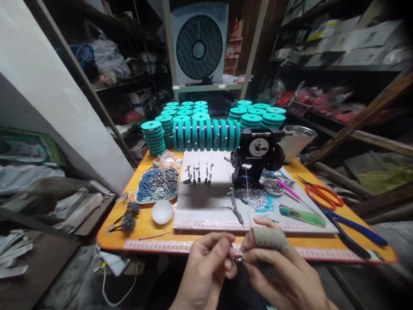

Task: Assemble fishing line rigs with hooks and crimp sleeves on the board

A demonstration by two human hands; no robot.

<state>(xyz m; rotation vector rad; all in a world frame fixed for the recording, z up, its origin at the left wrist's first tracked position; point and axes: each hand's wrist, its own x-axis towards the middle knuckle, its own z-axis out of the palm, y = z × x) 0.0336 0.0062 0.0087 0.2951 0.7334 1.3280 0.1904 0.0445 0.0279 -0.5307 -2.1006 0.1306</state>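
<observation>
At the table's front edge, my left hand (208,265) pinches with thumb and forefinger; what it holds is too small to make out. My right hand (280,265), wearing a grey fabric sleeve (269,239) on one finger, is closed beside it. A thin purple line (248,193) runs from the black winding machine (250,161) down to my right fingers. A small dark shiny piece (238,259) shows between both hands' fingertips. Several green spools (206,135) sit in a row on the machine's shaft, with small dark weights (199,181) hanging below on fine lines.
On the white board (216,211) lie a pile of small beads (253,199), a pink-handled tool (290,189) and a green cutter (303,216). Orange scissors (324,196) and blue pliers (358,228) are right. A tray of weights (158,184) and white cup (162,212) stand left. Spool stacks (153,137) are behind.
</observation>
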